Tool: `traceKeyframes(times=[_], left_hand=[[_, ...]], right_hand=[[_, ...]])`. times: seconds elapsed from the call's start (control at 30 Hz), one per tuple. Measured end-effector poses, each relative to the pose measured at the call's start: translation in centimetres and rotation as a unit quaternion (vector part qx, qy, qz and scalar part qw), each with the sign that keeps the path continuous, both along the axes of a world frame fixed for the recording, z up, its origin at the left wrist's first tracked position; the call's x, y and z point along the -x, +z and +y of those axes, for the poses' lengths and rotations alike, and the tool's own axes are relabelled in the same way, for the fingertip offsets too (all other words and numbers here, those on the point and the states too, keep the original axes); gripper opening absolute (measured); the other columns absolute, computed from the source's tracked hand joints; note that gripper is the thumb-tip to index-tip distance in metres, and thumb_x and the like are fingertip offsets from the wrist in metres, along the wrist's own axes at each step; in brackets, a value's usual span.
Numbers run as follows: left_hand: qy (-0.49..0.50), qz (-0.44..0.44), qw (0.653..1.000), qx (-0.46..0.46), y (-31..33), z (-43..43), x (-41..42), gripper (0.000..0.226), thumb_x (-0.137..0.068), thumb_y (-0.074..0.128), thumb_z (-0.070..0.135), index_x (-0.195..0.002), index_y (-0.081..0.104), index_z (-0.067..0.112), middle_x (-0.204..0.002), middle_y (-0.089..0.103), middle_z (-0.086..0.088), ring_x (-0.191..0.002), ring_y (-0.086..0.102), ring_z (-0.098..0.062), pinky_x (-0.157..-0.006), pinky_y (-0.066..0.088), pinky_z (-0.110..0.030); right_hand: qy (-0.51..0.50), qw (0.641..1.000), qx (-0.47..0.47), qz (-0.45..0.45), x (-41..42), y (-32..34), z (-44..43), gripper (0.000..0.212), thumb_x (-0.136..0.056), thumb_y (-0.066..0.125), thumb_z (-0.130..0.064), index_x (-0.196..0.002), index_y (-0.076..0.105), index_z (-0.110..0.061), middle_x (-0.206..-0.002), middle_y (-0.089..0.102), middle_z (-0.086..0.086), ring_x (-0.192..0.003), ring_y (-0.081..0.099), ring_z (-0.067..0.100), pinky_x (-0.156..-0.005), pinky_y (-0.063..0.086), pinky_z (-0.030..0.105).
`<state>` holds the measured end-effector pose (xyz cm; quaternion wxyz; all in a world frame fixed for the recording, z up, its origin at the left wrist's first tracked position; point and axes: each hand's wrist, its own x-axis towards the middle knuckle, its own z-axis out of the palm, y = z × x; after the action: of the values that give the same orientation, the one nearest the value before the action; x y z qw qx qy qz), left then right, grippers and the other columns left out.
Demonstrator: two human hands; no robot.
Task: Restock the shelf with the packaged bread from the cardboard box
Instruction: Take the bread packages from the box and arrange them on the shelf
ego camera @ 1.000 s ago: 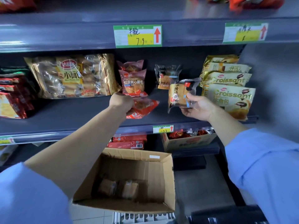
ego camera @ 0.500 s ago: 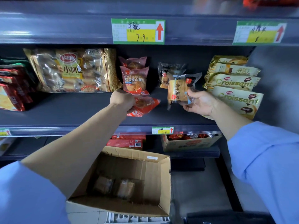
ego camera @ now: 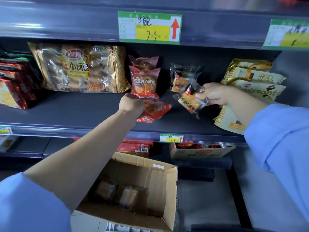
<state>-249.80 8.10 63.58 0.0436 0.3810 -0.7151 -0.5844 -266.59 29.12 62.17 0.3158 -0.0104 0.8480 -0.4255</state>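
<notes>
My left hand (ego camera: 132, 104) grips a red bread packet (ego camera: 154, 111) low over the dark shelf (ego camera: 75, 111), just in front of two upright red bean bread packets (ego camera: 144, 84). My right hand (ego camera: 215, 94) holds a clear and black bread packet (ego camera: 190, 99), tilted, in front of a matching packet (ego camera: 180, 77) that stands at the back of the shelf. Below, the open cardboard box (ego camera: 168, 190) holds two more wrapped breads (ego camera: 117, 193) on its bottom.
A large bag of small breads (ego camera: 78, 69) stands at the left, with red packets (ego camera: 15, 84) beyond it. Croissant bags (ego camera: 254, 82) are stacked at the right. Price tags (ego camera: 149, 27) hang on the shelf edges. A lower shelf carries red boxes (ego camera: 135, 147) and a carton (ego camera: 199, 152).
My right hand has tipped the clear packet from upright to slanted and brought it lower, near the shelf. My left hand has stayed on the red packet.
</notes>
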Motion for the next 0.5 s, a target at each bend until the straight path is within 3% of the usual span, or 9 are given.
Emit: traceKeyframes(times=[0.1,0.23,0.33,0.37,0.43,0.5], left_hand=[[0.002,0.002,1.000,-0.014,0.0,-0.2,0.1,0.025,-0.084,0.055,-0.006,-0.072,0.053,0.015,-0.067,0.053,0.000,-0.060,0.054,-0.014,-0.061,0.052,-0.028],[0.016,0.007,1.000,-0.013,-0.3,-1.0,0.3,0.034,-0.082,0.052,-0.011,-0.065,0.050,0.018,-0.066,0.053,-0.004,-0.063,0.054,-0.020,-0.064,0.050,-0.032],[0.032,0.009,0.999,-0.015,-1.0,-1.8,0.5,0.031,-0.079,0.053,-0.013,-0.068,0.051,0.016,-0.067,0.053,-0.005,-0.063,0.054,-0.020,-0.059,0.048,-0.029],[0.038,0.010,0.999,-0.021,-1.3,-1.9,0.5,0.029,-0.079,0.053,-0.014,-0.071,0.052,0.014,-0.068,0.052,-0.005,-0.064,0.054,-0.019,-0.056,0.048,-0.027],[0.053,0.012,0.998,-0.038,-1.7,-2.2,0.5,0.024,-0.079,0.054,-0.013,-0.088,0.055,0.009,-0.074,0.052,-0.005,-0.071,0.056,-0.020,-0.048,0.049,-0.023],[0.058,0.013,0.997,-0.049,-2.2,-2.4,0.3,0.030,-0.078,0.055,-0.012,-0.101,0.054,0.009,-0.078,0.051,-0.004,-0.073,0.056,-0.019,-0.042,0.048,-0.020]], right_hand=[[0.060,0.988,-0.131,0.049,1.5,-0.3,-1.4,0.019,-0.091,0.059,-0.004,-0.077,0.049,-0.012,-0.079,0.053,0.005,-0.068,0.053,0.015,-0.061,0.048,0.027],[0.107,0.963,-0.223,0.105,3.5,-0.5,-3.5,0.007,-0.091,0.057,-0.001,-0.087,0.056,-0.006,-0.074,0.051,0.007,-0.060,0.047,0.015,-0.053,0.040,0.023],[0.127,0.946,-0.261,0.145,4.6,-1.0,-4.9,0.013,-0.094,0.051,-0.003,-0.098,0.063,0.000,-0.088,0.061,0.015,-0.067,0.054,0.023,-0.050,0.036,0.025],[0.127,0.933,-0.280,0.185,4.9,-1.2,-5.3,0.022,-0.095,0.048,-0.006,-0.110,0.064,0.001,-0.104,0.064,0.017,-0.082,0.060,0.026,-0.054,0.039,0.026],[0.077,0.930,-0.268,0.241,5.7,-1.9,-5.7,0.035,-0.096,0.043,-0.008,-0.127,0.056,0.003,-0.129,0.056,0.021,-0.118,0.054,0.033,-0.083,0.046,0.034],[0.028,0.917,-0.282,0.279,5.9,-2.5,-6.0,0.037,-0.096,0.042,-0.006,-0.131,0.052,0.002,-0.136,0.051,0.022,-0.128,0.046,0.037,-0.102,0.037,0.039]])
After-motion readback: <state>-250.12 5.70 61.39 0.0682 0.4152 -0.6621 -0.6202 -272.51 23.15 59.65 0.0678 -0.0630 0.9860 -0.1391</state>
